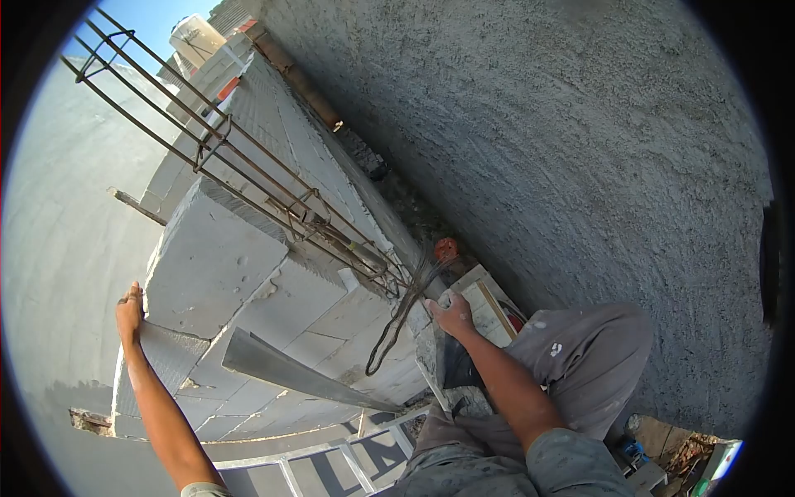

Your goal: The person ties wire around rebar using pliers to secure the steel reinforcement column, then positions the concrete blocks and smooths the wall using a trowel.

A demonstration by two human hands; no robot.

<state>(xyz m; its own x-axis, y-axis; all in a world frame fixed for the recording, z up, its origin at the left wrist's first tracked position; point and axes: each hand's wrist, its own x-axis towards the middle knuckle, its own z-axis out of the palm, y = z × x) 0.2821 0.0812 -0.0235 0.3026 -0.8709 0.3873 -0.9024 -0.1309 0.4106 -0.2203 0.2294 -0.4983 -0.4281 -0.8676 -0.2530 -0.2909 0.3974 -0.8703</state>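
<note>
At the left, my left hand (130, 313) rests against the outer edge of a large pale block (217, 263), its fingers closed on that edge. The block sits on top of the block wall (319, 298). Near the middle, my right hand (451, 313) is closed at the wall's near end, beside a bundle of thin wires (402, 308); what lies under its fingers is too small to make out. A rebar cage (224, 145) rises between my hands, slanting to the upper left. A long grey board (290, 373) leans below the block.
A rough grey wall (563, 166) stands close on the right, with a narrow gap beside the block wall. A metal ladder (348, 464) is below. An orange object (446, 249) lies in the gap. Debris (691, 455) shows at the lower right.
</note>
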